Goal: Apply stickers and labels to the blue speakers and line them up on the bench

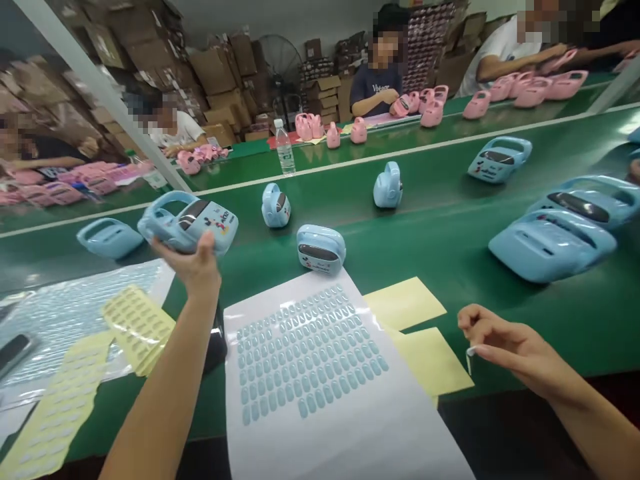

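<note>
My left hand [193, 263] is raised over the green belt and grips a light blue plastic device [187, 223] with a carry handle and a dark screen. My right hand [500, 343] hovers above the table's front edge at the right, fingers pinched on a tiny white sticker [470, 353]. Between my arms lies a white backing sheet [320, 373] covered with rows of small oval blue stickers. Another blue device [321, 249] stands just beyond that sheet.
Several more blue devices [553, 243] sit on the green conveyor [440, 220]. Yellow papers [405, 303] lie right of the sheet, peeled yellow sticker backings [137, 327] at the left. People across the belt handle pink devices [433, 110]; a water bottle [285, 148] stands there.
</note>
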Demonstrator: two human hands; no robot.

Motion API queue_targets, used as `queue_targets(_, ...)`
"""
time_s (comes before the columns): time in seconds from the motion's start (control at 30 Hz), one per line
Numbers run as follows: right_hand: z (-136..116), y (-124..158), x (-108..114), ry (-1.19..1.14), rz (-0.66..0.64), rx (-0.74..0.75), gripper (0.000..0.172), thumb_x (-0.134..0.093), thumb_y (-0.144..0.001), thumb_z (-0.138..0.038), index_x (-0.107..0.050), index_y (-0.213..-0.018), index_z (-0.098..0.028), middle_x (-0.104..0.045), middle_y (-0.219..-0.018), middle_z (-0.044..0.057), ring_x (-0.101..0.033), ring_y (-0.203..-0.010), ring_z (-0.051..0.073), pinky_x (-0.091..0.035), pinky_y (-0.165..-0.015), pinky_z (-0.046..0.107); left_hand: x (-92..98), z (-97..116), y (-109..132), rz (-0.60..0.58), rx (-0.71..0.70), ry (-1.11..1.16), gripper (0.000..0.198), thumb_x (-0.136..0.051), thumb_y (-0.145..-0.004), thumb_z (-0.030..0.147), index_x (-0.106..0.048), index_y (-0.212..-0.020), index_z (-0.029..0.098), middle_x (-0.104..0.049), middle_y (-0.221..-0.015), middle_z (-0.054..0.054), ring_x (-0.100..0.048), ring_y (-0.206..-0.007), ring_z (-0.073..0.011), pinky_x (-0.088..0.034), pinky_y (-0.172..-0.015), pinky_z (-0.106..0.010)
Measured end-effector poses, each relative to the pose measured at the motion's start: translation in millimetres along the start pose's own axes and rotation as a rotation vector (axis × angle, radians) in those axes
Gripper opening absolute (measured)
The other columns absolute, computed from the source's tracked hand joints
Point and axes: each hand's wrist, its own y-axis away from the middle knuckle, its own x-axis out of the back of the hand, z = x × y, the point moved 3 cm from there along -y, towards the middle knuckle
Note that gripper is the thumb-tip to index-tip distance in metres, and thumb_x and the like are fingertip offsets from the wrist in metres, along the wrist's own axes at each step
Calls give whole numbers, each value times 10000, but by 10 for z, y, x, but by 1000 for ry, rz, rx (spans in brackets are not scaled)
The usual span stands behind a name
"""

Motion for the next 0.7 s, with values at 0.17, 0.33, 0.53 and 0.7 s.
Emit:
queue_targets(0.17,78,-95,-32,67,51,-24,416,-698,-566,-628,-626,-462,-232,-551,-758,102,-560,-678,223,-520,-565,332,-365,-777,-705,-10,-42,-258,758,-733,-672,280,-349,-1305,117,-409,-1388,-158,-383,-1302,-295,-269,-1113,-430)
queue_targets(0.33,393,-77,102,114,107,-14,372,-686,-607,-586,-631,-492,-237,-578,-780,110,-596,-704,241,-544,-585,333,-593,-1271,-895,-130,-7,-353,395,-584,-873,322,-527,-1234,171,-494,-1330,-118,-488,-1204,-288,-411,-981,-539)
queue_targets(0.53,303,-46,127,126,128,-55,379,-686,-595,-598,-637,-476,-242,-577,-764,118,-608,-706,257,-565,-616,362,-512,-1364,-762,-111,73,-442,651,-653,-810,285,-353,-1373,153,-305,-1465,-182,-318,-1339,-364,-298,-1052,-600)
queue_targets(0.7,81,-130,23,128,58,-74,376,-688,-606,-596,-650,-488,-242,-576,-767,123,-614,-709,255,-569,-612,346,-845,-1067,-454,-178,-29,-455,895,-778,-648,305,-285,-1366,100,-122,-1529,-242,-19,-1449,-322,-35,-1170,-475)
